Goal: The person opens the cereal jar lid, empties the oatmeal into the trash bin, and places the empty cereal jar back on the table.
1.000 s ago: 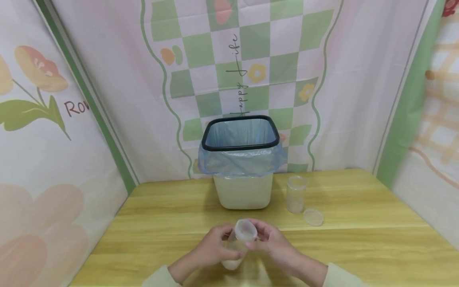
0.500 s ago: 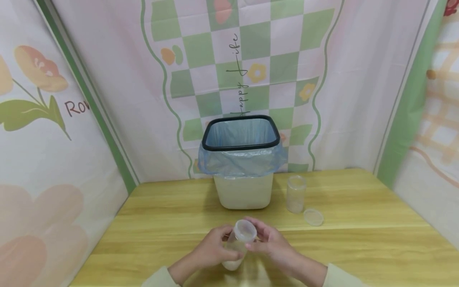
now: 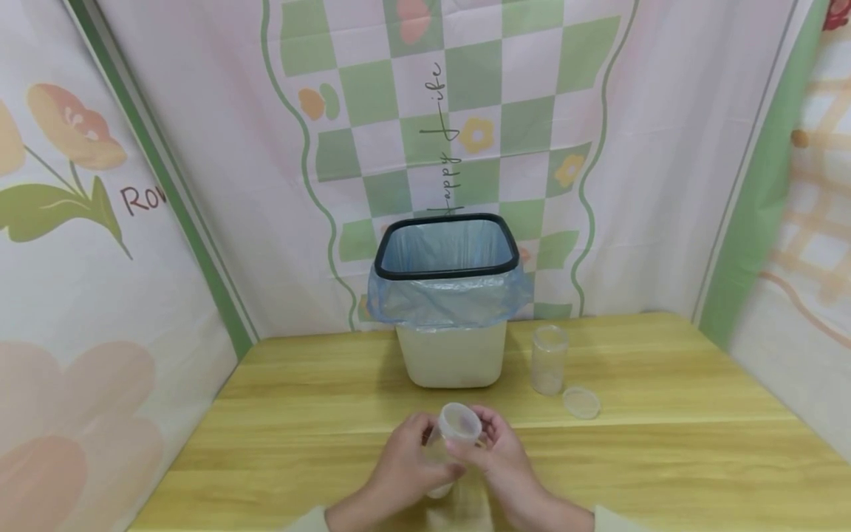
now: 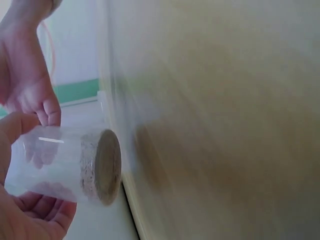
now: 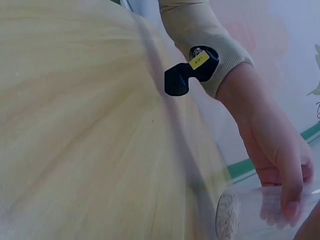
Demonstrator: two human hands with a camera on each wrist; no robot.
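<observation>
A clear plastic jar [image 4: 55, 165] is tilted above the table, its bottom end showing a grey speckled layer in the left wrist view. My left hand [image 3: 404, 464] grips the jar around its body, thumb in front and fingers behind. On the jar's upper end is a translucent lid [image 3: 460, 421]. My right hand [image 3: 507, 464] holds that lid at its right side, with the thumb on the near edge and the fingers behind. In the right wrist view the left hand [image 5: 285, 165] wraps the jar from above.
A white bin [image 3: 452, 358] with a black rim and blue liner bag stands at the back of the wooden table [image 3: 279, 414]. Right of it are a second clear jar [image 3: 549, 362], upright and uncapped, and a loose round lid [image 3: 581, 403]. A patterned curtain [image 3: 226, 148] hangs behind.
The jar's lidded end has shifted slightly up and right. My right thumb has moved across the lid's near edge, and my left hand has turned a little with the jar.
</observation>
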